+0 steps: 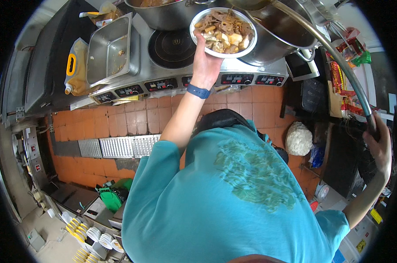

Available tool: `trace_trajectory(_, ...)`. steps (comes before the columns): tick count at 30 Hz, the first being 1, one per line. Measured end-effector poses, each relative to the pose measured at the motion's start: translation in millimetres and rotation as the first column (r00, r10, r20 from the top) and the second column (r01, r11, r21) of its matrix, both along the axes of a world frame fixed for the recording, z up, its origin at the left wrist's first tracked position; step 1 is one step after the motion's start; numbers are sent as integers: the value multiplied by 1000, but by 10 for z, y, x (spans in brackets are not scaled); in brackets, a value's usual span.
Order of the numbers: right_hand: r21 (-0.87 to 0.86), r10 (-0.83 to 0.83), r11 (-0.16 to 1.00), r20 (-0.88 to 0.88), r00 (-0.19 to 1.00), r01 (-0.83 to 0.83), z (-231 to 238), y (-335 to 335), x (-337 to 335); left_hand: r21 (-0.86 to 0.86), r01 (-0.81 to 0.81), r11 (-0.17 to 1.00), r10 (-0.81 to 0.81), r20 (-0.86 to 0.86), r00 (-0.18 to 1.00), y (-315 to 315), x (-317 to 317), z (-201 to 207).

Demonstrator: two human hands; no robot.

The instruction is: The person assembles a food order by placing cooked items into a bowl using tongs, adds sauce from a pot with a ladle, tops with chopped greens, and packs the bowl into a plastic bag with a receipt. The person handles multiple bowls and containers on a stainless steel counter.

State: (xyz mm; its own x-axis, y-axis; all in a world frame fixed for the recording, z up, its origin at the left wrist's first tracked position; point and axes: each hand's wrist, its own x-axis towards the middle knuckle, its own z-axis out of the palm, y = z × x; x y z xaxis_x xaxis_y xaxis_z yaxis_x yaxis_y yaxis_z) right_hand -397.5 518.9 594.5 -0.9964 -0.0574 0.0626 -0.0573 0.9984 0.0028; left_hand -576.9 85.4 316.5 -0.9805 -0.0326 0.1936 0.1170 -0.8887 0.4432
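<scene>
My left hand (207, 63), with a blue band on its wrist, holds up a white bowl (227, 55) from its near side, thumb over the rim. Sliced brown meat (222, 22) and paler chunks (229, 40) fill it. Out at the far right, my right hand (379, 147) is closed round the dark grip of a long-handled ladle (340, 58). Its metal handle arches up and leftward, and the ladle's scoop, partly cut off at the top edge, is over a large steel pot (262, 50) of dark liquid beside the bowl.
A second pot (170, 19) stands behind a round black cooktop (172, 48). Left of it are a steel pan (108, 52) with food scraps and a jug of amber liquid (78, 65). Control panels (161, 84) line the counter front. A full white bag (299, 138) sits on the tiled floor.
</scene>
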Motion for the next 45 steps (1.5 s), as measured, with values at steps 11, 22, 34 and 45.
trace_trajectory(11,240,220,948,-21,975,-209,-482,-769,-1683,-11,22,1000,-21,83,996,-55,87,-42)
trace_trajectory(22,239,245,932,138,960,-272,-769,-830,-2524,-4,-2,1000,3,140,990,11,257,-136)
trace_trajectory(34,-353,92,931,462,882,88,4,-133,-1951,21,9,1000,-12,142,990,36,181,-211)
trace_trajectory(45,-413,-59,897,246,968,159,525,240,-654,41,33,999,-36,70,997,112,17,-90)
